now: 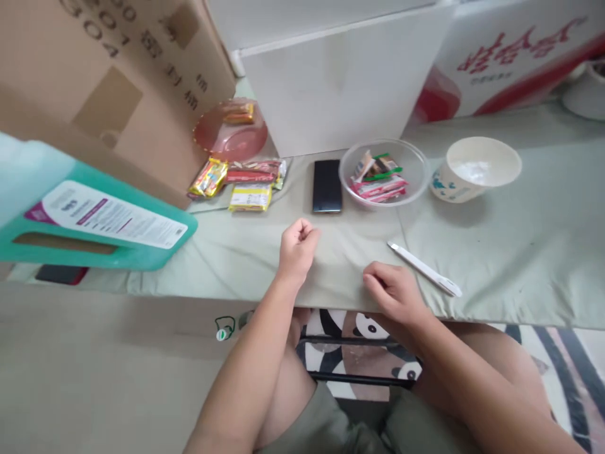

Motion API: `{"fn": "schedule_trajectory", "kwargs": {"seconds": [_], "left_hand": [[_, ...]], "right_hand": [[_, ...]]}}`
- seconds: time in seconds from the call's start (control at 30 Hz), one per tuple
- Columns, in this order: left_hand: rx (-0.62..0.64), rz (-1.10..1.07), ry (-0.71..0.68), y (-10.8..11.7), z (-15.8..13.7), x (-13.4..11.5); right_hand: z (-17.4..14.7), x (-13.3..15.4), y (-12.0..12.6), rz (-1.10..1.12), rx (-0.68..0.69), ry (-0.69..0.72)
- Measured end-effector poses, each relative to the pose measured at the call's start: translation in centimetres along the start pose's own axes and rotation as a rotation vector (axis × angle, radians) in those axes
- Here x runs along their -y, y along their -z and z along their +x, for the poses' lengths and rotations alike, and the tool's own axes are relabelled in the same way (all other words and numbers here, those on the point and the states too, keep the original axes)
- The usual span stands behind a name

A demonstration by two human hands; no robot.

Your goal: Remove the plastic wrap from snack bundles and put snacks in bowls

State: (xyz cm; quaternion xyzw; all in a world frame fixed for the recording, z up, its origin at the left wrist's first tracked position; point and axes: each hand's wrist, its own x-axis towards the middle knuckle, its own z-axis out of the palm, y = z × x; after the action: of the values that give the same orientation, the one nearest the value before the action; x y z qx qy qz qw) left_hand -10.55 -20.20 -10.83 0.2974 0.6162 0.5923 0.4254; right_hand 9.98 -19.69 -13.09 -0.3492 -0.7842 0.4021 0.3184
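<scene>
My left hand (299, 252) rests on the cloth in a loose fist, with nothing showing in it. Just beyond it lies a black smartphone (327, 186). At the front edge, my right hand (396, 291) is curled closed too, and no object shows in its fingers. A white utility knife (425, 270) lies diagonally to the right of that hand, apart from it. Past the knife stands a clear plastic bowl (347, 176) holding several wrapped snacks (382, 188). Several more snack packets (250, 197) lie to the left of the phone.
A pink dish (227, 148) with a packet sits at the back left. A cardboard box (142, 113) and a green jug (155, 252) crowd the left side. White boxes (331, 94) line the back. A paper bowl (454, 186) stands right.
</scene>
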Motion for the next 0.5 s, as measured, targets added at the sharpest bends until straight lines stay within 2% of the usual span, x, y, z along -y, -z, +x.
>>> {"fn": "schedule_trajectory", "kwargs": {"seconds": [0.17, 0.27, 0.33, 0.4, 0.5], "left_hand": [[-0.052, -0.449, 0.058, 3.1, 0.7, -2.6], [-0.128, -0.632, 0.141, 4.7, 0.9, -3.2], [-0.154, -0.756, 0.238, 5.7, 1.2, -3.2], [-0.172, -0.867, 0.329, 6.5, 1.6, -3.1], [-0.215, -0.99, 0.422, 7.7, 2.1, -2.9]], "right_hand": [[-0.6, 0.8, -1.6, -0.202, -0.096, -0.197], [0.7, 1.0, -3.5, -0.213, -0.09, -0.238], [3.4, 1.4, -5.5, -0.125, -0.02, -0.166], [8.1, 2.2, -7.9, -0.104, 0.038, -0.023], [17.2, 3.6, -11.5, -0.374, -0.091, 0.246]]}}
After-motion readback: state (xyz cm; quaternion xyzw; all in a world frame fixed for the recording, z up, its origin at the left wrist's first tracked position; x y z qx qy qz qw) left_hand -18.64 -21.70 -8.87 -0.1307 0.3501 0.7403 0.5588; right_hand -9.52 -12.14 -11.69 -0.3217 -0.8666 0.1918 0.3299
